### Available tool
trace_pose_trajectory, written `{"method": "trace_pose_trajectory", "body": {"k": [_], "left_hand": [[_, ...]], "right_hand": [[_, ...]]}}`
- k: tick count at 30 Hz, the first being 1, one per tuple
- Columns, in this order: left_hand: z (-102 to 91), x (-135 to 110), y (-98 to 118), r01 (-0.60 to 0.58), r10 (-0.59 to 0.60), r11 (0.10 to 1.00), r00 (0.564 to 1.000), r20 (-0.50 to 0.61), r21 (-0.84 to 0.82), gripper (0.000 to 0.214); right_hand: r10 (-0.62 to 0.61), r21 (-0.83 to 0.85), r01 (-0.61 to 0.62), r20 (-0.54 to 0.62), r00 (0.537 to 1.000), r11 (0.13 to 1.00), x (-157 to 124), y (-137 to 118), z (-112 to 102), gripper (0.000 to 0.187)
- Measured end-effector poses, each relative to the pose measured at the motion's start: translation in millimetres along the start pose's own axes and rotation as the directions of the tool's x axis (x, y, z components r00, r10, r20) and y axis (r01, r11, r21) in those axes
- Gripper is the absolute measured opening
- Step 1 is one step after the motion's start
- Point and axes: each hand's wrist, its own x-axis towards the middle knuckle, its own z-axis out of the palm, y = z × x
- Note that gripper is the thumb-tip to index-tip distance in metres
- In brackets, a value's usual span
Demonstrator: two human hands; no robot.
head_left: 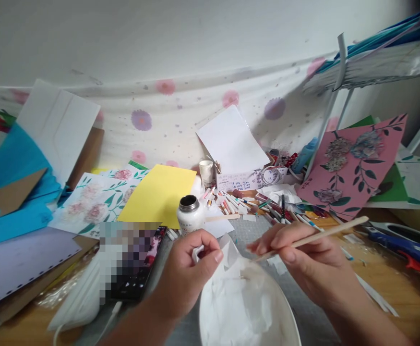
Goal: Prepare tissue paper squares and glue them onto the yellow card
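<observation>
By the left hand [192,276], a white paper piece [230,253] is pinched near the bowl's [288,310] far rim; by the right hand [312,262], a wooden stick [334,230], presumably stiff, is pinched. The paper is judged light, soft, easily torn, best held by its edge.

Left hand [191,274] pinches white paper [229,252] between thumb and fingers, at the far left edge of a white bowl [293,312]. Right hand [306,264] grips a wooden stick [325,232] aslant, lower tip at the bowl's far rim; contact cannot be determined. Crumpled tissue [244,305] lies in the bowl. An uncapped bottle [189,214] stands upright beyond the left hand, with a yellow card [159,194] behind it. A phone [141,266], partly pixelated, lies left. Scattered pens [227,204] occupy the rear; a pink floral card [357,166] leans at right.
</observation>
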Motion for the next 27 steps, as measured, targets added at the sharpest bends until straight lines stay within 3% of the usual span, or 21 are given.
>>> {"method": "trace_pose_trajectory", "body": {"k": [4,11,18,23,27], "left_hand": [[2.9,-0.7,5.9,-0.079,0.076,0.988,0.997,0.026,0.131,0.017],[2.6,-3.7,6.6,-0.136,0.128,0.976,0.99,0.057,0.169,0.015],[2.5,-2.1,5.5,-0.091,0.094,0.984,0.995,-0.017,0.156,0.017],[3.0,-0.2,3.0,-0.019,0.022,0.985,1.0,-0.014,0.17,0.021],[1.1,-0.3,1.7,-0.03,0.037,0.988,0.998,-0.046,0.154,0.017]], "right_hand": [[-0.048,-0.2,0.045,-0.01,0.999,0.979,-2.8,4.5,10.7,0.01],[-0.095,-0.371,0.079,-0.024,0.995,0.925,-1.6,4.1,14.3,0.013],[-0.079,-0.38,0.056,-0.046,0.996,0.923,-0.5,1.8,6.6,0.012],[-0.066,-0.33,0.036,-0.079,0.995,0.943,1.5,2.4,-1.6,0.011],[-0.045,-0.263,0.024,-0.075,0.996,0.965,0.7,4.2,-4.7,0.01]]}}
